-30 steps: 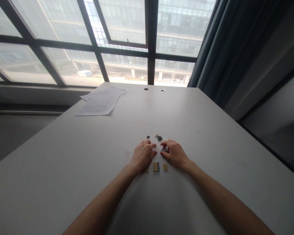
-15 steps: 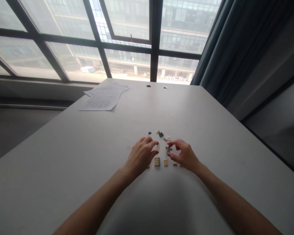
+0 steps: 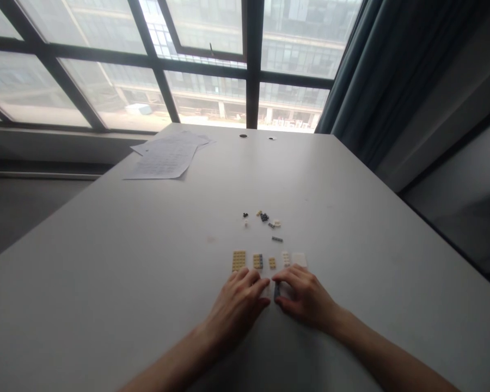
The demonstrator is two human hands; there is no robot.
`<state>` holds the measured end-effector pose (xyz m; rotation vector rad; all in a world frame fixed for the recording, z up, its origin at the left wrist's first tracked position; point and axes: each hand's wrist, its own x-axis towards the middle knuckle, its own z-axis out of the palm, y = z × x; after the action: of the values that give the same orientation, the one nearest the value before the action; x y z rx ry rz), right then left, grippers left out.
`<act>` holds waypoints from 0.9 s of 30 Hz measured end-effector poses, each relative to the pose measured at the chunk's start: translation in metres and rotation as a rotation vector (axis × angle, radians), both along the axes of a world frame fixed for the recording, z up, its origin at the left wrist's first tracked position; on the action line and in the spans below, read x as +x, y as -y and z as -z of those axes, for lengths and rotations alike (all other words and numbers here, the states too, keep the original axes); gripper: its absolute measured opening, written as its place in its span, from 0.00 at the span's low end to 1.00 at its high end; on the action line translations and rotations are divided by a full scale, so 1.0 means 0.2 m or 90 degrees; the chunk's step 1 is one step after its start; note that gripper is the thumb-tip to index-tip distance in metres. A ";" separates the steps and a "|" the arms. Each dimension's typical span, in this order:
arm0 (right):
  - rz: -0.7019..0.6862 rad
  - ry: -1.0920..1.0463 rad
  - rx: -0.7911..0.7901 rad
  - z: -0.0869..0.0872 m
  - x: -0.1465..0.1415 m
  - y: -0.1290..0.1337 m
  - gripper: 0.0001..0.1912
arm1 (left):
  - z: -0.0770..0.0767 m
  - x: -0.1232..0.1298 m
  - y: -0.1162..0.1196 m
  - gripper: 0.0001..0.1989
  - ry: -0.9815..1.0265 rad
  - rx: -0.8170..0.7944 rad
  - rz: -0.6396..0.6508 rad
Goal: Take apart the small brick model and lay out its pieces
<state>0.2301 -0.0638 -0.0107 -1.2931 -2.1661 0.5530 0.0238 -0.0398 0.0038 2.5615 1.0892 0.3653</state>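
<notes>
Compared with half a second ago, both hands have come nearer: I now see the row of small blocks (image 3: 257, 261) on their far side, and a grey bar (image 3: 276, 239) lying beyond it, long axis roughly left to right. My right hand (image 3: 308, 294) pinches a grey block (image 3: 276, 289) between thumb and fingers, just right of the left hand (image 3: 239, 296); its long axis runs near to far. Left thumb and fingers curl close; I can't tell if they grip anything. White table (image 3: 147, 239), papers (image 3: 165, 158) far left, window (image 3: 212, 98) beyond, dark curtain (image 3: 375, 81) right.
</notes>
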 end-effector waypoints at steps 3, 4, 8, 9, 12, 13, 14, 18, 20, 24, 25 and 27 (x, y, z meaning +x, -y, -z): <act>0.020 0.008 -0.007 -0.01 0.00 0.01 0.18 | 0.00 0.00 0.00 0.13 0.006 0.005 -0.012; 0.030 0.016 -0.013 -0.01 0.01 0.02 0.18 | 0.00 -0.01 0.00 0.13 0.005 0.004 -0.014; 0.071 0.057 -0.052 -0.03 0.01 0.03 0.15 | 0.02 0.00 0.01 0.10 0.010 -0.002 -0.019; 0.075 0.064 -0.060 -0.03 0.01 0.03 0.15 | 0.02 0.00 0.01 0.09 0.013 0.000 -0.019; 0.074 0.074 -0.062 -0.02 0.00 0.02 0.14 | 0.03 0.01 0.00 0.08 0.015 0.014 -0.015; 0.075 0.077 -0.059 -0.02 0.00 0.02 0.14 | 0.03 0.01 0.00 0.07 0.016 0.019 -0.013; 0.076 0.081 -0.056 -0.02 0.00 0.02 0.14 | 0.03 0.01 0.00 0.07 0.016 0.022 -0.012; 0.075 0.090 -0.048 -0.02 -0.01 0.02 0.14 | 0.02 0.01 0.00 0.07 0.018 0.025 -0.012; 0.075 0.092 -0.044 -0.02 -0.01 0.02 0.14 | 0.03 0.01 0.00 0.07 0.017 0.024 -0.012; 0.074 0.094 -0.040 -0.02 -0.01 0.02 0.14 | 0.04 0.00 0.00 0.08 0.018 0.027 -0.009; 0.074 0.093 -0.040 -0.02 -0.01 0.02 0.14 | 0.04 0.00 0.00 0.09 0.018 0.031 -0.010; 0.073 0.091 -0.036 -0.01 -0.01 0.02 0.15 | 0.05 0.00 0.00 0.12 0.018 0.039 -0.012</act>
<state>0.2287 -0.0676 -0.0079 -1.5185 -2.1883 0.4926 0.0241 -0.0393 -0.0057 2.5916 1.1101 0.4446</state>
